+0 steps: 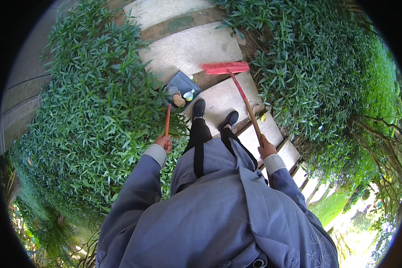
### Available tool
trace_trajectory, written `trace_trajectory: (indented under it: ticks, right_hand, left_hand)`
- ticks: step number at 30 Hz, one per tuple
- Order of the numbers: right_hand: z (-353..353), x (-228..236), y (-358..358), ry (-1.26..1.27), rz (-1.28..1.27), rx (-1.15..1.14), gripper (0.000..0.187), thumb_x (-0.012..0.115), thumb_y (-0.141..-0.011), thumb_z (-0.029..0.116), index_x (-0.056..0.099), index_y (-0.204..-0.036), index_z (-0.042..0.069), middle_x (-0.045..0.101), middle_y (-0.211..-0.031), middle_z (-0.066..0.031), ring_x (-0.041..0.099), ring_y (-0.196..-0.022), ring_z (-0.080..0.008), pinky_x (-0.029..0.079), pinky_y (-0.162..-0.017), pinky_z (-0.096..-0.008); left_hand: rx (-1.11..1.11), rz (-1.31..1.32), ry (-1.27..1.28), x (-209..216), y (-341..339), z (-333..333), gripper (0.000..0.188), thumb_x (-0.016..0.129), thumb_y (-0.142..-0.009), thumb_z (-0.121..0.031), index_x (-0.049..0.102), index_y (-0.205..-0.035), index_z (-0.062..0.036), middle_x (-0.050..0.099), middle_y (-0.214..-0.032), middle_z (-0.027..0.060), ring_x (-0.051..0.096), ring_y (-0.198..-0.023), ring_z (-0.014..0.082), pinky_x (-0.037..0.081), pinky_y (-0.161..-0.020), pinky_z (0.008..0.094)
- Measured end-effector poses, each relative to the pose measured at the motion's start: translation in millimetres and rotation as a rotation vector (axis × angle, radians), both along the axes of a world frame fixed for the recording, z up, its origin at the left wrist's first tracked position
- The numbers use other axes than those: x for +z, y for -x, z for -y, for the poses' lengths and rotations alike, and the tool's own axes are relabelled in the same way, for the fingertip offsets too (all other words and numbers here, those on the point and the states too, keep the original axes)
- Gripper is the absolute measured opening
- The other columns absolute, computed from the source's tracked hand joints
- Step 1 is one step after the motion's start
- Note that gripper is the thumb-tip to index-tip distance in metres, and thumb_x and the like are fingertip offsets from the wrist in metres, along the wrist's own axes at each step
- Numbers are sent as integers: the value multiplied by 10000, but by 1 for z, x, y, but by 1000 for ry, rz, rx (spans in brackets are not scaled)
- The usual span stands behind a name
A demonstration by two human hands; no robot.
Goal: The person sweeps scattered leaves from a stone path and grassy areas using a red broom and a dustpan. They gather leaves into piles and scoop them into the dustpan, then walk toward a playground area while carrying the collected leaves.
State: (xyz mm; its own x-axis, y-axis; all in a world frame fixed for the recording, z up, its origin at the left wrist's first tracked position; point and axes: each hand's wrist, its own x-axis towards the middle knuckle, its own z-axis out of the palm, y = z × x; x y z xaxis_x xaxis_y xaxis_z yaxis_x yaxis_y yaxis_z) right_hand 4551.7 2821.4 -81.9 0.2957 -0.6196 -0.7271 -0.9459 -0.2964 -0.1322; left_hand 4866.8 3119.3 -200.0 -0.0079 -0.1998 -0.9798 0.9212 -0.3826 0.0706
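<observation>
My left hand (163, 143) is closed around the reddish handle of a dark dustpan (182, 81). In the pan lie a brown dry leaf (179, 100) and a crumpled white, blue and green piece of litter (189, 95). My right hand (266, 147) grips the long wooden handle of a broom (226, 68), whose red head with red bristles rests across the path ahead of my feet. The broom head is to the right of the dustpan, apart from it. The lower end of the broom handle runs behind my right wrist.
Pale stone slabs (190, 47) form a stepped path with gaps of soil between them. Dense green shrubs (89, 107) border it on the left, and more bushes (317, 67) on the right. A yellow leaf (263, 118) lies near the path's right edge. My dark shoes (199, 108) stand on a slab.
</observation>
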Motion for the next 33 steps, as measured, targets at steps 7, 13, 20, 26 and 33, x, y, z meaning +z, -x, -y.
trace_trajectory:
  ticks: [7, 13, 20, 26, 33]
  right_hand:
    - [4, 9, 8, 21, 56, 78, 626, 573, -685, 166, 322, -1257, 123, 571, -863, -237, 548, -821, -385, 438, -734, -427]
    - [4, 23, -1, -180, 74, -123, 596, 564, -698, 140, 338, -1244, 63, 583, -795, -207, 591, -670, -315, 490, -609, -361]
    - [-22, -18, 7, -213, 327, 171, 522, 539, -728, 168, 372, -1221, 122, 584, -853, -194, 588, -756, -320, 466, -679, -382]
    - [-34, -111, -14, -300, 161, 153, 414, 549, -740, 248, 464, -1119, 105, 583, -954, -166, 561, -899, -294, 434, -771, -337]
    - [23, -42, 35, 77, -51, -19, 425, 494, -696, 97, 365, -1101, 85, 576, -793, -233, 559, -749, -400, 442, -678, -462]
  left_hand:
    - [255, -74, 240, 53, -9, -19, 129, 480, -771, -95, 358, -808, -113, 429, -557, 27, 404, -377, 134, 261, -275, 245]
    - [372, -42, 424, 100, -14, -6, 100, 479, -810, -150, 391, -790, -106, 425, -575, 21, 372, -373, 109, 241, -269, 223]
    - [463, 75, 629, 126, -21, 31, 144, 469, -829, -147, 475, -968, -111, 396, -596, 2, 343, -394, 84, 243, -290, 193]
    - [411, 119, 650, 141, -29, 50, 209, 456, -840, -146, 476, -1026, -51, 394, -604, -2, 337, -395, 71, 259, -299, 188]
    - [376, 73, 612, 133, -29, 47, 145, 481, -821, -139, 478, -955, -85, 406, -606, 8, 351, -405, 83, 248, -295, 194]
